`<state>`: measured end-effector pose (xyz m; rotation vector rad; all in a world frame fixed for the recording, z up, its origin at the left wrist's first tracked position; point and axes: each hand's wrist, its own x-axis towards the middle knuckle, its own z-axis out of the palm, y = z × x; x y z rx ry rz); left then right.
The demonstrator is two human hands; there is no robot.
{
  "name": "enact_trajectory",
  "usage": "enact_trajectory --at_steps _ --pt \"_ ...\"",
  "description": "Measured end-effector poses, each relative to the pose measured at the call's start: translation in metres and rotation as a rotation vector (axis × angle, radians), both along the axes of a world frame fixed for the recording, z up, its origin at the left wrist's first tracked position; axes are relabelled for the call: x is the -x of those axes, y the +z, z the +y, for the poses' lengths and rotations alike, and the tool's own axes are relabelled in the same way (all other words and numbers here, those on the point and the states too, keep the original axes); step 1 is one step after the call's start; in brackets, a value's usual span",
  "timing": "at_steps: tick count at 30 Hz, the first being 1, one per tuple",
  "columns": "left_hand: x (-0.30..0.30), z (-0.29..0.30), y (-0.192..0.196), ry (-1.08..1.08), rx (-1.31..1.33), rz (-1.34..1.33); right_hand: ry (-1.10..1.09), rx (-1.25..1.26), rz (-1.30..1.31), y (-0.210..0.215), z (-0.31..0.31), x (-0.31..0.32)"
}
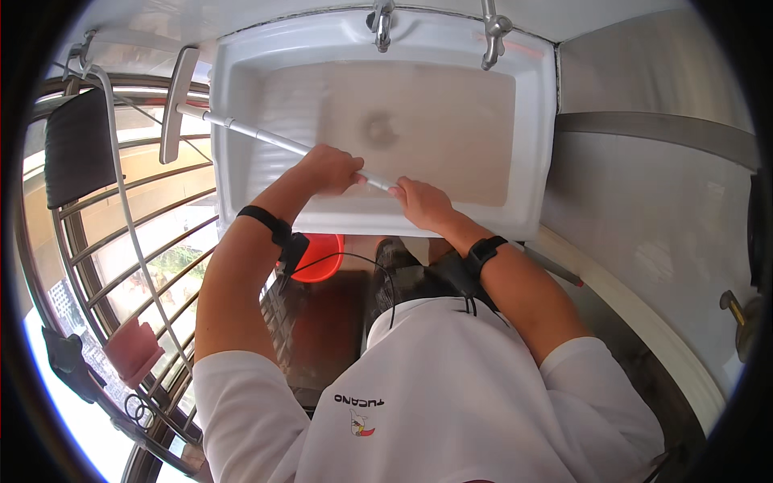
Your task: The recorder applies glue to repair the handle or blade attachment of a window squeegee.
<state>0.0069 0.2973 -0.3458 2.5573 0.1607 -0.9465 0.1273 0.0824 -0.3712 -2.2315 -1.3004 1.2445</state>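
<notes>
Both my hands are closed round the thin white pole of a flat mop [270, 138], which slants across the sink. My left hand [328, 169] grips the pole about midway along its visible length. Nearer the pole's lower right end, my right hand [423, 203] wraps round it. The mop's long, narrow grey-white head [177, 106] is beyond the sink's left rim, beside the window bars. Below the pole, the wide white sink [538, 161] holds cloudy brownish water [435, 121], with a dark round drain faintly showing through.
Two metal taps [382, 28] [494, 40] stand at the sink's back edge. A red bucket [322, 259] is on the floor under the front rim. Metal window bars [153, 197], a white hose [129, 201] and a hanging dark pad [80, 149] line the left side. A wall panel [644, 193] bounds the right.
</notes>
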Motion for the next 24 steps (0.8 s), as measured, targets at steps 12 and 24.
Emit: enact_trajectory --at_steps 12,24 --pt "0.002 0.004 -0.004 0.004 0.005 -0.004 -0.209 0.256 0.098 0.01 0.006 0.001" --pt "-0.006 -0.002 0.002 0.004 0.021 0.005 -0.298 0.114 0.133 0.003 -0.01 -0.007"
